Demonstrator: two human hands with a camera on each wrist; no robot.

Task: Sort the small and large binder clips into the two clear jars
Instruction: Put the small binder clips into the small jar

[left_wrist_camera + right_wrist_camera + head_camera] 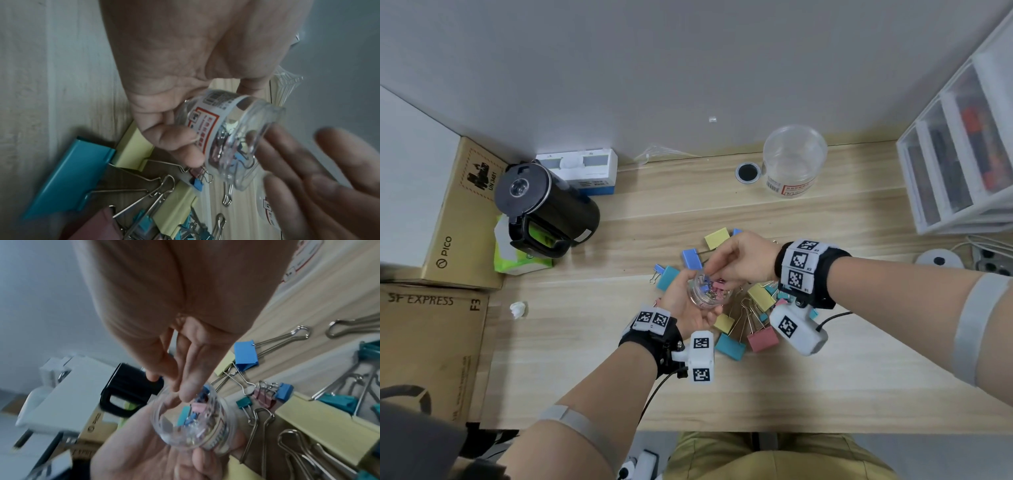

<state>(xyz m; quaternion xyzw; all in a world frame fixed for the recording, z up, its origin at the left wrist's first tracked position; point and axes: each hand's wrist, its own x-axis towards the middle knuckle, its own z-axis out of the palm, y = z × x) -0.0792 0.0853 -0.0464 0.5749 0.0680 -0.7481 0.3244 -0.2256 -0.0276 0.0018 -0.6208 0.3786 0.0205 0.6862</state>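
Two clear plastic jars are in play. My left hand [686, 306] cradles the small clear jar [705, 292], thumb and fingers curled round its labelled wall, mouth tilted toward my right hand [744, 259]. Inside it lie small binder clips [193, 410] in pink, blue and teal. My right fingertips [186, 392] reach into its mouth, bunched together; whether they pinch a clip I cannot tell. The large clear jar [793, 160], labelled and upright, stands well beyond my right hand, near the wall, with a round black lid [748, 172] just beside it. Beneath and around both hands, large binder clips [731, 346] in yellow, teal, blue and pink lie scattered on the pale wooden desk [571, 370], small ones [265, 395] among them. A black electric kettle [544, 205] stands well off beyond my left hand.
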